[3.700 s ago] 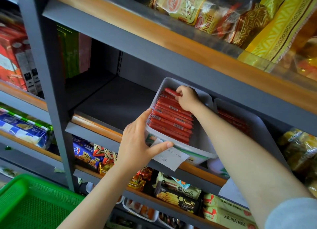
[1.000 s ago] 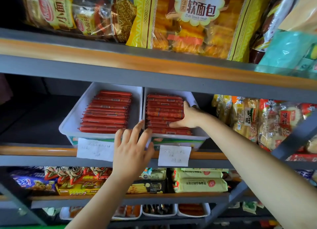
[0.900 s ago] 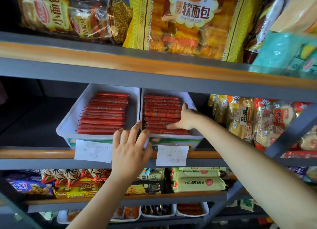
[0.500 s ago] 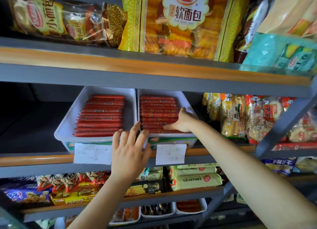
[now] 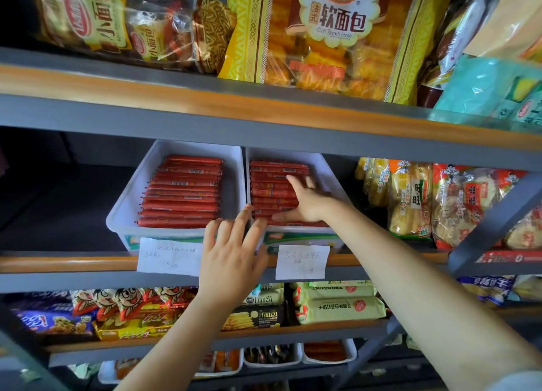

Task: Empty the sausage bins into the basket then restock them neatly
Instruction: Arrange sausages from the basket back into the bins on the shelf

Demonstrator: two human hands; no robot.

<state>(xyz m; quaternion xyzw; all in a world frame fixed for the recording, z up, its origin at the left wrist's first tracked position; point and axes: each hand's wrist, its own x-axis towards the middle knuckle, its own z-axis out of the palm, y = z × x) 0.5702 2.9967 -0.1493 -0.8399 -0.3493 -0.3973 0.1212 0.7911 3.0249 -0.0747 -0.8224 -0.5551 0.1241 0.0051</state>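
The left sausage bin (image 5: pixel 179 191) sat at the shelf's (image 5: pixel 73 263) front edge, its red sausages (image 5: pixel 181 191) in a neat stack. My left hand (image 5: pixel 234 254), fingers straight, touched the bins' front rims (where they meet). My right hand (image 5: pixel 308 203) lay flat on the right sausage bin's (image 5: pixel 293 197) sausages.

Matt grey metal shelf (image 5: pixel 205 120) edged in smooth orange wood-look trim, translucent white plastic bins (image 5: pixel 129 197) of glossy red film-wrapped sausages (image 5: pixel 181 194), handwritten paper labels (image 5: pixel 168 258) at the front edge, shiny crinkled plastic bread bags (image 5: pixel 337 38) above.
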